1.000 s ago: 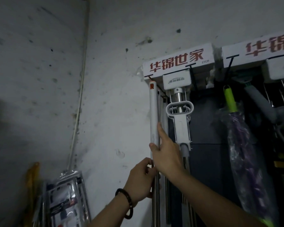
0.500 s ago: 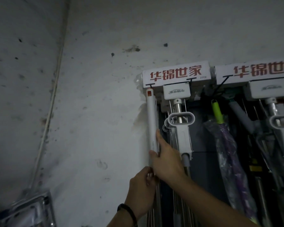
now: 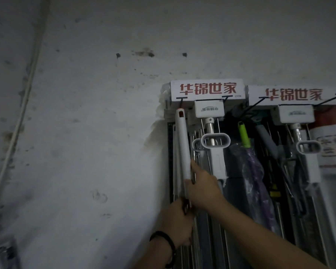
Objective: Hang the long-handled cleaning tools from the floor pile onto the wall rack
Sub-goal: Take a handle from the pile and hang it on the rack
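- Item in hand: a long white plastic tool handle with an orange-red hanging slot at its tip (image 3: 181,144), held nearly upright, tip just below the left black wire hook (image 3: 181,101) of the wall rack with a white header card printed in red characters (image 3: 208,89).
- Left hand (image 3: 177,224), black cord bracelet at the wrist: closed in a fist round the lower shaft.
- Right hand (image 3: 203,186): wrapped on the handle above the left, one finger laid up along the white sleeve.
- Step, as judged: threading the slot onto the hook; whether it has caught cannot be told.
- Next move, as judged: lift slightly, line the slot with the hook end, then let the weight settle before letting go.
- Adjacent stock: a white squeeze mop with oval loop grip and chrome tube (image 3: 215,141) hangs just beside, touching or nearly so; a purple tool in clear plastic wrap with a lime-green handle (image 3: 251,164) further right.
- Obstructions: crowded neighbouring shafts leave little side room; dim light hides the hook's tip.
- Surround: stained grey plaster wall (image 3: 89,133).
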The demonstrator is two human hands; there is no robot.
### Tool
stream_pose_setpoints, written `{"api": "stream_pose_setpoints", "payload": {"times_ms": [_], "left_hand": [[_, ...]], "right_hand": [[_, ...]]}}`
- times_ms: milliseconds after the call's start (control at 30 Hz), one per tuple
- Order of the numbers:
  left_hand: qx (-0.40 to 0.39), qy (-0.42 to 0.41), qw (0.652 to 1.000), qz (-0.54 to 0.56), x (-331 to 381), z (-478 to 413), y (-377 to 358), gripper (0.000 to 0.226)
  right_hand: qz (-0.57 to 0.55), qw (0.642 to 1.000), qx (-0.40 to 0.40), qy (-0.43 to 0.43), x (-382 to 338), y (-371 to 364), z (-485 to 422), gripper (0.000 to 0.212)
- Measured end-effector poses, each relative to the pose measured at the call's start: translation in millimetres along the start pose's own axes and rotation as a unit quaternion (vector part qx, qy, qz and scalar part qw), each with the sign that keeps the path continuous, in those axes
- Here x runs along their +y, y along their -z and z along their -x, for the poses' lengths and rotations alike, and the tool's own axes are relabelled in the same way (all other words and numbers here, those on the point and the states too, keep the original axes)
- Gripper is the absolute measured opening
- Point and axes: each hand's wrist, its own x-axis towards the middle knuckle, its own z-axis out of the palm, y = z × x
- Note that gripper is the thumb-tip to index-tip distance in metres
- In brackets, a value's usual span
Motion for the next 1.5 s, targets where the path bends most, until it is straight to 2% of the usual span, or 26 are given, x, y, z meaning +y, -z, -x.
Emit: {"api": "stream_pose_setpoints", "payload": {"times_ms": [67,133,200,267,333,400,467,600,700,900,1000,1233,1500], "left_hand": [[-0.009,-0.010,1.000,-0.006,-1,1,3,0.024],[-0.017,-0.029,0.999,-0.028,-5,-1,10,0.038],[-0.008,-0.004,0.999,0.033,-12,-6,21,0.045],[0.019,0.038,0.990,0.134,-26,-16,35,0.036],[0.055,0.030,0.984,0.169,-49,-32,48,0.020],[0.064,0.007,0.991,0.114,-72,-53,56,0.015],[0.034,-0.005,0.996,0.085,-80,-68,60,0.026],[-0.082,-0.010,0.985,0.153,-77,-79,57,0.053],[-0.124,-0.007,0.981,0.148,-81,-81,44,0.069],[-0.128,-0.004,0.972,0.198,-95,-91,22,0.078],[-0.112,0.002,0.977,0.181,-102,-99,19,0.082],[-0.104,0.005,0.982,0.158,-114,-127,21,0.075],[-0.053,-0.023,0.992,0.116,-120,-139,27,0.071]], "right_hand": [[0.024,1.000,0.000,0.006,0,4,0,0.070],[0.034,0.999,0.009,0.006,1,3,-3,0.071],[0.054,0.998,0.025,0.009,0,1,-6,0.079],[0.086,0.996,0.030,0.016,-2,2,-9,0.092],[0.108,0.993,0.021,0.033,-3,5,-11,0.096],[0.136,0.989,0.012,0.048,-5,10,-13,0.098],[0.149,0.988,0.007,0.051,-8,15,-15,0.100],[0.155,0.986,0.004,0.066,-10,17,-16,0.106],[0.168,0.983,-0.001,0.077,-8,17,-17,0.106],[0.156,0.984,-0.006,0.087,1,17,-20,0.105],[0.136,0.987,-0.006,0.080,4,14,-21,0.103],[0.126,0.989,-0.010,0.082,11,11,-25,0.102],[0.131,0.988,0.004,0.084,20,3,-33,0.103]]}}
